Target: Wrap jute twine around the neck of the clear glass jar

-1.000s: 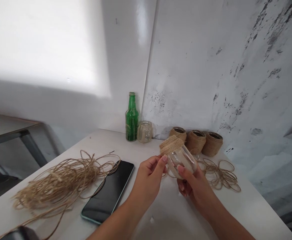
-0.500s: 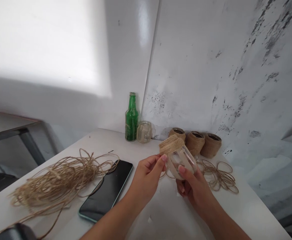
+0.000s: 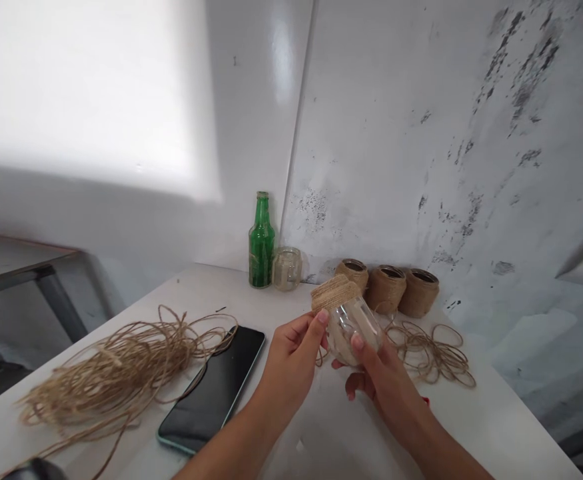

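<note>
Hands close on a glass jar [image 3: 354, 331] from both sides, tilted, in the air above the tabletop [image 3: 211, 293]. The left hand [image 3: 291, 363] grips it near the band of jute twine [image 3: 334, 293] wound tightly around one end, while the right hand [image 3: 384, 393] wraps the bare glass from below, with its thumb on the near side. A short strand of twine shows just under the left hand. Straight ahead of the hands, against the wall, stand three twine-wrapped jars [image 3: 385, 290] in a row with open mouths up. Left of those, still ahead of the hands, are an unwrapped glass jar [image 3: 287, 269] and a green glass bottle [image 3: 261, 243] touching or just beside it. Left of the left hand lies a black smartphone [image 3: 211, 390], screen up, beside a tangled heap of twine [image 3: 121, 373]. Right of the right hand lie loose twine loops [image 3: 428, 357]. A white wall [image 3: 521, 87] with dark speckled marks rises behind, and a metal-legged table [image 3: 16, 267] stands far left.
</note>
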`<state>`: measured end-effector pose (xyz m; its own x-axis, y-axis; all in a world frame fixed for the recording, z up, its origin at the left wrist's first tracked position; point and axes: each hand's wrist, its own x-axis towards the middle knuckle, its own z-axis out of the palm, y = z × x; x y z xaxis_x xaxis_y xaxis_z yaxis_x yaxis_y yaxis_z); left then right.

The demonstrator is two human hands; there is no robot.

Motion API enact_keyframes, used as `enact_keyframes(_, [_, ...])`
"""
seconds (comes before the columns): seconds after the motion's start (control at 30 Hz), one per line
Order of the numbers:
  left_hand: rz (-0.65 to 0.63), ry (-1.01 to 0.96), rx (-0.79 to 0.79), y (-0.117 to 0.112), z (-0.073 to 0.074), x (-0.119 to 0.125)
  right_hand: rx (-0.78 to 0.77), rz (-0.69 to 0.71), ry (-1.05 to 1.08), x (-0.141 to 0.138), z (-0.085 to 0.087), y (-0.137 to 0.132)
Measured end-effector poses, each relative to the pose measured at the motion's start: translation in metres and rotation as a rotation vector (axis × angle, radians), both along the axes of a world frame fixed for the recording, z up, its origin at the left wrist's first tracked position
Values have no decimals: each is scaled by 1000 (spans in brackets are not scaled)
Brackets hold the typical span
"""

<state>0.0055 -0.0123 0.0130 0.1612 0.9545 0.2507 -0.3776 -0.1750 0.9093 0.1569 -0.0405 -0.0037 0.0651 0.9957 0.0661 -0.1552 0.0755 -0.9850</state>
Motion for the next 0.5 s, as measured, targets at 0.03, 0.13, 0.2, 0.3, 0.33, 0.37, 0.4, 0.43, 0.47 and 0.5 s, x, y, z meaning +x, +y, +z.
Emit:
enact_keyframes(0.03, [15,0,-7,1,-1,0,0,-26,-11,-2,1,-1])
enact_keyframes(0.13, [49,40,-29,4,-7,-1,31,-113,-47,-5,2,-1])
enact_keyframes(0.2, [58,86,-44,5,-10,-1,57,-139,-94,-4,1,-1])
enact_keyframes(0.3, [67,133,-47,4,-12,0,73,-143,-178,-1,1,-1])
enact_keyframes(0.33, [73,142,-44,3,-12,0,71,-148,-197,0,1,-1])
enact_keyframes(0.37, [82,149,-40,3,-12,1,63,-151,-208,1,1,-1])
enact_keyframes(0.4, [88,156,-35,2,-12,1,51,-151,-212,2,2,-2])
enact_keyframes(0.43, [90,164,-32,2,-11,1,40,-147,-207,2,2,-2])
enact_keyframes(0.47, [90,169,-30,1,-11,1,30,-141,-197,3,2,-2])
enact_keyframes(0.5, [91,170,-26,1,-10,0,24,-136,-185,3,2,-1])
